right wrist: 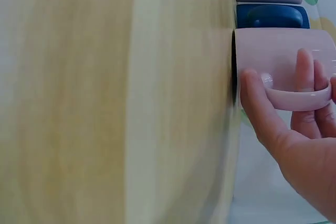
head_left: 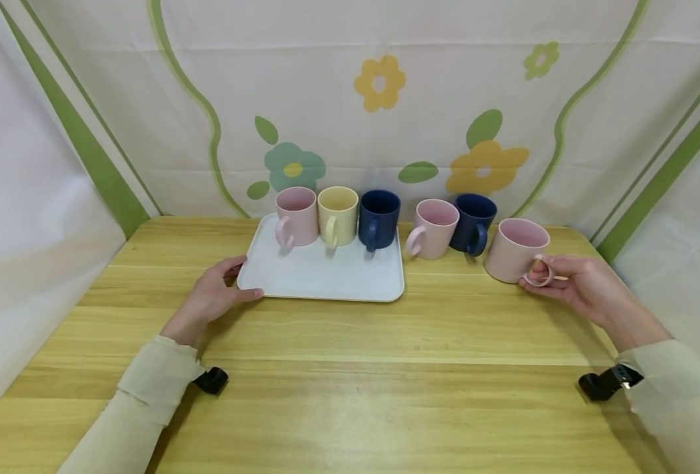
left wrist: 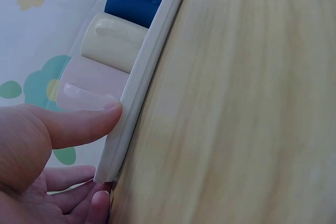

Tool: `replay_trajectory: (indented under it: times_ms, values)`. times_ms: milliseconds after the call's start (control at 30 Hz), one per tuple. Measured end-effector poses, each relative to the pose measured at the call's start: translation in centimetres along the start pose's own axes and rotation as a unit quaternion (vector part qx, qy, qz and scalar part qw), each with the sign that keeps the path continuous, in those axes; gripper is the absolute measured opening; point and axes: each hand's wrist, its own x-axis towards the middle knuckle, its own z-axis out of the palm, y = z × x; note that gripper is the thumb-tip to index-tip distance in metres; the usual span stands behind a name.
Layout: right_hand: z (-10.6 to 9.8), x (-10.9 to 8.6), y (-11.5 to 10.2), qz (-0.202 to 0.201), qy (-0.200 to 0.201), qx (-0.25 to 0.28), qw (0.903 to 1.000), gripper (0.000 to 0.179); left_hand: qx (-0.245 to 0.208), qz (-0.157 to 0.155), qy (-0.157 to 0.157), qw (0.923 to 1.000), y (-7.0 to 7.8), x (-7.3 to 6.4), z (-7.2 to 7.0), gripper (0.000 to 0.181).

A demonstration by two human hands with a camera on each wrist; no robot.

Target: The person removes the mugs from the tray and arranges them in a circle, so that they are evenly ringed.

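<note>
My left hand [head_left: 212,293] grips the near left corner of a white tray [head_left: 320,280], thumb along its front edge and fingers at its left side. On the tray's back part stand a pink mug [head_left: 297,220], a cream mug [head_left: 339,217] and a navy mug [head_left: 379,220], handles facing me. My right hand [head_left: 583,289] holds another pink mug [head_left: 510,253] by its handle, fingers hooked through the loop in the right wrist view. This mug is upright, slightly tilted, close over the table at the right end of the row.
Between the tray and the held mug stand a pink mug [head_left: 435,230] and a navy mug [head_left: 473,220] on the wooden table [head_left: 356,395]. A flowered curtain [head_left: 326,85] hangs right behind the mugs, with white cloth on both sides.
</note>
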Motion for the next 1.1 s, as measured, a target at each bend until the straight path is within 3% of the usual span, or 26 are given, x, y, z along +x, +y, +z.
replay_trajectory:
  times_ms: [300,800,1100]
  values:
    - [-0.1,0.6,-0.5,0.017,0.065,0.023,0.9975,0.046,0.000,-0.001,0.002,1.0000,-0.1,0.0,-0.1,0.095]
    - [0.6,1.8,-0.6,0.024,0.112,0.017,0.9933,0.040,-0.005,-0.007,-0.002,1.0000,0.0,-0.1,-0.1,0.097]
    - [0.7,2.3,-0.4,0.009,0.116,0.020,0.9930,0.037,-0.011,-0.013,-0.002,0.9998,0.0,-0.1,-0.1,0.096]
